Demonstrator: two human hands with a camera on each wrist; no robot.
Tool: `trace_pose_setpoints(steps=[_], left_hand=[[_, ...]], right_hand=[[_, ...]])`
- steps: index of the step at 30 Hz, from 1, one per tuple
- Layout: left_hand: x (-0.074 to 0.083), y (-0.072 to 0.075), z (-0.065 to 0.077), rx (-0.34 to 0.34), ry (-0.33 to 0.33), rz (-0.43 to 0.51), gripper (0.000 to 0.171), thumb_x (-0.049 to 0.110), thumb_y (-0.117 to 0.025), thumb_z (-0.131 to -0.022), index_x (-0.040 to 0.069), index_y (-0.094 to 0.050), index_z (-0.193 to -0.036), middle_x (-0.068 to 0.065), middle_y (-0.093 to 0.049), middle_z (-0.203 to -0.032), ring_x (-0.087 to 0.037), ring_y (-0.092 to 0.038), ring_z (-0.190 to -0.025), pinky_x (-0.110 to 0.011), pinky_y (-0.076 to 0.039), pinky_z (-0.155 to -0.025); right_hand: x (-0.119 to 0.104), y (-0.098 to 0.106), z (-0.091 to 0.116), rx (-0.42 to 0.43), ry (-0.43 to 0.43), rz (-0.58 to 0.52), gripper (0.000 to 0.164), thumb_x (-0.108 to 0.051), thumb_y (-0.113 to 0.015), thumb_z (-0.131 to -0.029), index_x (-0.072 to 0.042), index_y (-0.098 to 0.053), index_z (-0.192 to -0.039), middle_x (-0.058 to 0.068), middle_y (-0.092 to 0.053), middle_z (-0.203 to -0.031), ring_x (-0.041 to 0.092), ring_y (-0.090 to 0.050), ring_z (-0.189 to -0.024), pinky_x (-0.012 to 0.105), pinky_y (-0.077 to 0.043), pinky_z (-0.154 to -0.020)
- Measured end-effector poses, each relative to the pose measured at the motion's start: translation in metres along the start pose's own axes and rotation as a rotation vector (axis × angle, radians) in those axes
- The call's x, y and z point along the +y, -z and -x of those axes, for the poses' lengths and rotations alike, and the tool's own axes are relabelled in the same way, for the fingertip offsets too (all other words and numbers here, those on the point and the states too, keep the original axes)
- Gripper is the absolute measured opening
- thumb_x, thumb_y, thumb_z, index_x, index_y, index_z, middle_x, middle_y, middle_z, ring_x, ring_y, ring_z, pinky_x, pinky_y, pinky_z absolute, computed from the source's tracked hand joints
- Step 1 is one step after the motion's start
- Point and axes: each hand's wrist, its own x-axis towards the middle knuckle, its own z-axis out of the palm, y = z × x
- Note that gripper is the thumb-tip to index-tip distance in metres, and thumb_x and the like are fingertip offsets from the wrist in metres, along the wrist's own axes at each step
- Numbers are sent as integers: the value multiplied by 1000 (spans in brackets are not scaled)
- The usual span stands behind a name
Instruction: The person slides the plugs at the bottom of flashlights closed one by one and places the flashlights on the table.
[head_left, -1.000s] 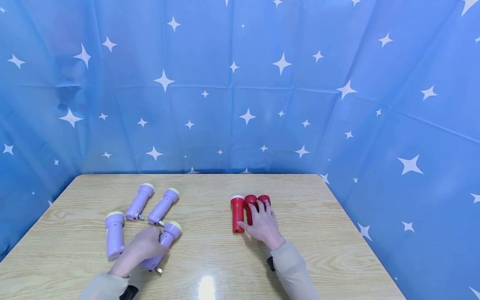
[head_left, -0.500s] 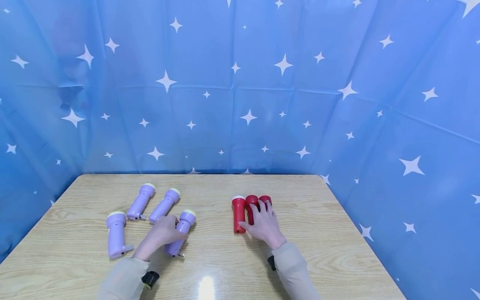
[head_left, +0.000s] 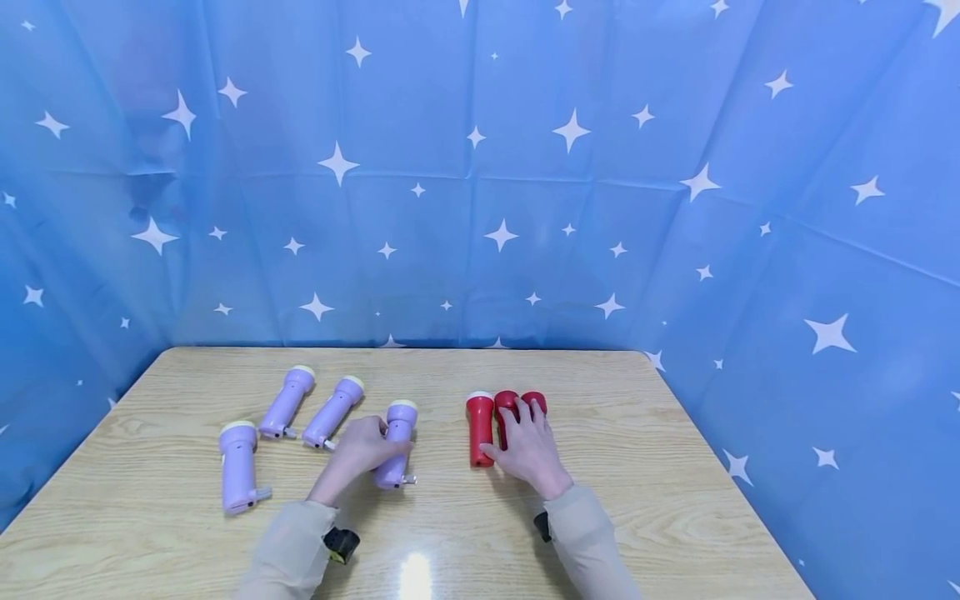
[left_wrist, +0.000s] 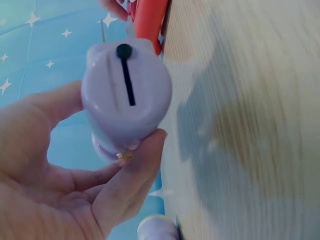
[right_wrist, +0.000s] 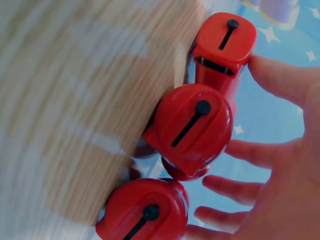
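Observation:
My left hand [head_left: 362, 447] grips a purple flashlight [head_left: 401, 423] between thumb and fingers, its pale lens end pointing away from me. The left wrist view shows its rounded tail [left_wrist: 147, 90], with a dark slot, and a shadow on the wood beside it. On the right, my right hand [head_left: 529, 450] rests spread over three red flashlights lying side by side. Its thumb touches the white-rimmed left one [head_left: 480, 427]. The other fingers lie along the middle one [head_left: 506, 400] and the right one [head_left: 534, 397], partly covering both.
Three more purple flashlights lie on the left of the wooden table [head_left: 637, 500]: one at the back [head_left: 283, 407], one beside it [head_left: 330, 414], one nearer me [head_left: 238, 471]. Small metal prongs stick out near their tails. A blue star-patterned curtain [head_left: 420, 275] hangs behind the table.
My left hand has carried the purple flashlight rightward and away from me, out of the purple group and closer to the red ones. The right hand has stayed in place.

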Motion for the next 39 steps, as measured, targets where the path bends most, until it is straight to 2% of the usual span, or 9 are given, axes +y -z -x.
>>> trace_pose_setpoints(steps=[6,13,18,23,26,34,39], left_hand=[[9,-10,-5,21,22,71,37,36,-74,-76,2,-58,-81,-7,-57,-70,-16,-51,-61,-24,-40,-50],[16,-18,-9,48,40,150,39,36,-72,-78,1,-58,-85,-9,-60,-75,-16,-54,-62,-23,-42,-50],[20,-22,-11,78,40,180,40,37,-72,-78,1,-57,-85,-11,-60,-76,-17,-53,-64,-24,-40,-51],[22,-24,-12,104,41,207,43,37,-73,-78,-2,-58,-89,-13,-62,-79,-18,-54,-65,-24,-41,-52],[23,-25,-13,119,39,214,44,37,-73,-78,-3,-59,-91,-14,-64,-81,-18,-56,-66,-24,-42,-52],[24,-28,-15,163,37,245,46,39,-72,-78,-4,-60,-93,-15,-66,-83,-17,-57,-67,-23,-42,-53],[25,-29,-15,176,31,262,47,39,-72,-78,-4,-60,-92,-15,-65,-83,-17,-56,-66,-23,-42,-52]], right_hand=[[-2,1,0,24,40,-9,68,-35,-77,-75,-2,-52,-129,24,-46,-136,46,-38,-129,59,-38,-103],[-11,2,1,89,140,-12,66,-33,-78,-74,0,-55,-126,23,-51,-132,43,-43,-126,59,-39,-102],[-19,1,3,70,151,-38,64,-34,-77,-76,-5,-54,-129,20,-49,-136,42,-41,-130,58,-40,-102],[-26,1,4,87,218,-44,60,-34,-74,-79,-5,-55,-128,17,-51,-134,39,-46,-127,56,-43,-100],[-30,0,4,104,258,-37,54,-34,-72,-81,-5,-57,-125,16,-53,-131,36,-49,-123,53,-45,-98],[-38,1,8,67,301,-75,49,-34,-71,-83,-10,-59,-123,9,-60,-125,26,-57,-115,43,-51,-93],[-40,-1,8,99,357,-94,44,-33,-68,-85,-9,-61,-121,7,-63,-120,23,-59,-113,39,-51,-92]])
